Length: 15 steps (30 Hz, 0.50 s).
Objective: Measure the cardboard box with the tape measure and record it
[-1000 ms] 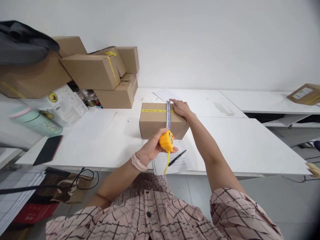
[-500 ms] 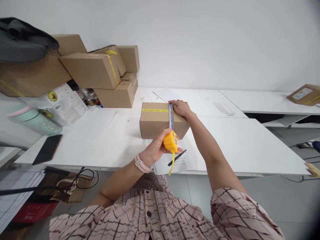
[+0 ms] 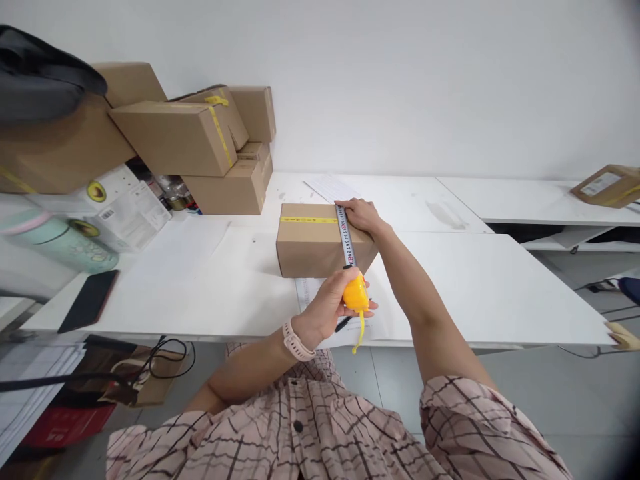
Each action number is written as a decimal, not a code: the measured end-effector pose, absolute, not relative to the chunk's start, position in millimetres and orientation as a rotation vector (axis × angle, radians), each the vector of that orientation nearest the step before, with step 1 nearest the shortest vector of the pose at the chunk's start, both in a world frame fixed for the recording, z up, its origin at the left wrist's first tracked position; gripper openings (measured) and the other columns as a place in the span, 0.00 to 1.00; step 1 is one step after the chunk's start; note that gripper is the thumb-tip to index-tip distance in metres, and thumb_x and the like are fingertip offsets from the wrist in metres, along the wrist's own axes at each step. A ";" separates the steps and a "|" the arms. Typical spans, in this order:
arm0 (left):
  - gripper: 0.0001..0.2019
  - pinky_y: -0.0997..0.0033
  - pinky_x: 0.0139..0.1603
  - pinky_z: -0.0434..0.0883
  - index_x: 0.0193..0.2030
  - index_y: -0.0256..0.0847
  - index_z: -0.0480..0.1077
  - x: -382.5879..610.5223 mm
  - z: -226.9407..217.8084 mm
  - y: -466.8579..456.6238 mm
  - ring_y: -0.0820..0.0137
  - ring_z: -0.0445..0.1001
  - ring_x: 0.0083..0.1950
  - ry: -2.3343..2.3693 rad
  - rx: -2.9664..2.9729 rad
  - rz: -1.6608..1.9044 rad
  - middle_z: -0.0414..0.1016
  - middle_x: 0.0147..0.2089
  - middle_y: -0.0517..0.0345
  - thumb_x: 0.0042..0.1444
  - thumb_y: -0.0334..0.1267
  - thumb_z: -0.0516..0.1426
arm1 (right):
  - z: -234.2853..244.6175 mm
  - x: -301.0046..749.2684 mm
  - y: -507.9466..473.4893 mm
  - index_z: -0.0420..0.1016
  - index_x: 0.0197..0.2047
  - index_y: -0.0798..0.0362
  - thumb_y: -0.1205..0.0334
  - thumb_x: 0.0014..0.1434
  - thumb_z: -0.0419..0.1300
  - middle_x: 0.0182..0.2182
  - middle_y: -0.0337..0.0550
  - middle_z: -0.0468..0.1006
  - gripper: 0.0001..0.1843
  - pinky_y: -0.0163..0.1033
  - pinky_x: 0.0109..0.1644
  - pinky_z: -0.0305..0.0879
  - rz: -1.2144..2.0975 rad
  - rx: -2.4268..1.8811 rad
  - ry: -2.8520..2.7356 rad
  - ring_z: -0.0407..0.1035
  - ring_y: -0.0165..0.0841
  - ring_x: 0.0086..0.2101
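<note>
Shifted rightward since a moment ago, the left hand (image 3: 327, 310) has taken the yellow tape measure (image 3: 356, 293) along; fingers wrap beneath its case, thumb on top — a closed hold, the wrist over the near edge of the white table (image 3: 215, 300); the blade (image 3: 346, 240) slants across the cardboard box (image 3: 310, 257) on that table; the right hand (image 3: 362, 215) lies knuckles up on the box, fingertips at the blade's far end — whether pinching, I can't tell.
</note>
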<state>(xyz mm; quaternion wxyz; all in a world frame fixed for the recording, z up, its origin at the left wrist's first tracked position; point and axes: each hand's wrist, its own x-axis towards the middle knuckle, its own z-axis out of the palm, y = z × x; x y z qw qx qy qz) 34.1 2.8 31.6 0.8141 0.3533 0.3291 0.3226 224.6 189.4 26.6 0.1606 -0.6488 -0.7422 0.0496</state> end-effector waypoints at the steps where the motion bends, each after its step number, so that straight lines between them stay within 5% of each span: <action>1: 0.19 0.64 0.35 0.79 0.42 0.38 0.68 35.2 31.8 2.7 0.64 0.81 0.34 0.705 0.756 0.691 0.74 0.46 0.51 0.55 0.52 0.61 | 26.6 224.7 189.3 0.70 0.66 0.43 0.66 0.66 0.41 0.55 0.49 0.77 0.31 0.59 0.64 0.54 0.149 -1.848 -2.119 0.67 0.47 0.56; 8: 0.21 0.63 0.34 0.79 0.42 0.38 0.68 33.9 30.8 8.5 0.64 0.81 0.34 0.679 0.790 0.652 0.75 0.45 0.50 0.53 0.53 0.63 | 23.6 227.6 192.7 0.68 0.67 0.43 0.59 0.68 0.44 0.55 0.48 0.77 0.27 0.61 0.63 0.56 0.120 -1.771 -2.048 0.67 0.48 0.55; 15: 0.22 0.64 0.32 0.80 0.46 0.43 0.67 -42.0 42.7 22.9 0.63 0.82 0.35 0.655 1.038 1.060 0.76 0.53 0.51 0.49 0.52 0.65 | 8.3 284.9 175.5 0.70 0.62 0.50 0.33 0.67 0.35 0.50 0.54 0.77 0.40 0.58 0.60 0.64 0.032 -1.550 -1.361 0.70 0.46 0.53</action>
